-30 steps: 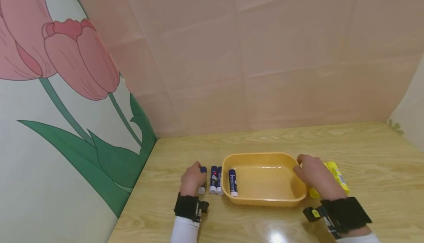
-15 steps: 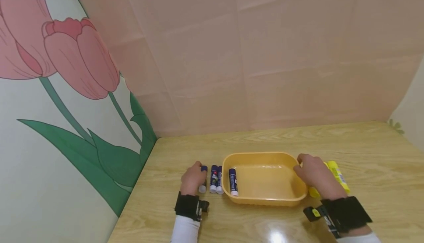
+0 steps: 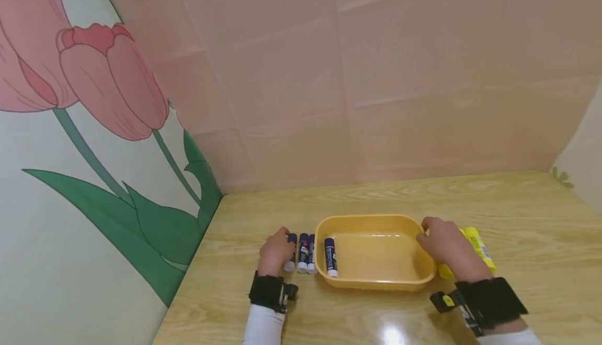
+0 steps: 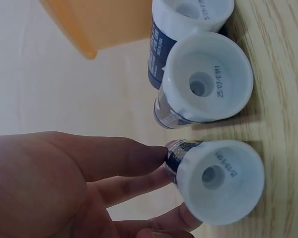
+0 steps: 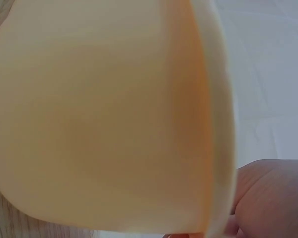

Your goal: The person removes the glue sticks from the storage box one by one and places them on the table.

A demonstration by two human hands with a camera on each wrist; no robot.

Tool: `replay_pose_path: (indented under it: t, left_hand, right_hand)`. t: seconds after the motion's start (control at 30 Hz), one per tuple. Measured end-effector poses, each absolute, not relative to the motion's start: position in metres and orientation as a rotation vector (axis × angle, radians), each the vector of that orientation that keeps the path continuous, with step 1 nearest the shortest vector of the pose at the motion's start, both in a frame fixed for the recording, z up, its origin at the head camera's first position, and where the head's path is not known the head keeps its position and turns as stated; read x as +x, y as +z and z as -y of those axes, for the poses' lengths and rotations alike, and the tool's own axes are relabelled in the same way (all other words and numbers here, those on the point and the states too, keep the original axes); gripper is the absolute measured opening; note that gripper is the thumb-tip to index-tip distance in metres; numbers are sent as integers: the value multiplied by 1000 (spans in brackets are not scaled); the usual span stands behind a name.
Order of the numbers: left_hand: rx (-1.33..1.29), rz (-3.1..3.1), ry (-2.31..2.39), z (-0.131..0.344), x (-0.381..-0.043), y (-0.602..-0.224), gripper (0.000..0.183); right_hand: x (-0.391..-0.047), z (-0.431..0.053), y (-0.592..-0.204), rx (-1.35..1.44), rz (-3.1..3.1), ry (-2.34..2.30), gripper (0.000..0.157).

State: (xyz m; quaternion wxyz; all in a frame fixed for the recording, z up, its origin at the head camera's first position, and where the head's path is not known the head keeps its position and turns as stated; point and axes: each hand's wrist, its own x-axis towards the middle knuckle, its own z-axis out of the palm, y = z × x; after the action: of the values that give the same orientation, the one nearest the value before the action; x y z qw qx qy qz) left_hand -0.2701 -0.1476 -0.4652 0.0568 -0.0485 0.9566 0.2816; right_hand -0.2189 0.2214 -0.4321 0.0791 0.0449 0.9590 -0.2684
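Observation:
My left hand (image 3: 275,251) pinches a dark-blue glue stick (image 3: 290,253) with a white base between thumb and fingers, low on the table. Close to its right lie two more such glue sticks, one (image 3: 303,252) in front of the other (image 3: 311,254); the left wrist view shows their white bases (image 4: 208,79) end-on. A yellow-orange plastic tray (image 3: 376,285) stands just right of them. Inside, against its left wall, lies one blue glue stick (image 3: 331,257). My right hand (image 3: 444,243) grips the tray's right rim (image 5: 221,119), its fingers partly hidden by the wall.
Yellow glue-stick-like tubes (image 3: 479,249) lie on the wooden table (image 3: 357,316) right of the tray, partly behind my right hand. A wall with painted tulips (image 3: 113,78) rises at the left, and a pinkish covering (image 3: 338,99) hangs behind the table.
My left hand has moved slightly right with the pinched glue stick, narrowing the gap to the neighbouring sticks. My right hand and the tray stay put.

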Motion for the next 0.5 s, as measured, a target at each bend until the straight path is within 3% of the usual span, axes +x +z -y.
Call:
replay_pose_path:
  t: [0.5]
  left_hand:
    - [-103,-2887,858,147,-268,-460,34]
  right_hand:
    - [-219,-223,-432,125,-2844,-801,50]
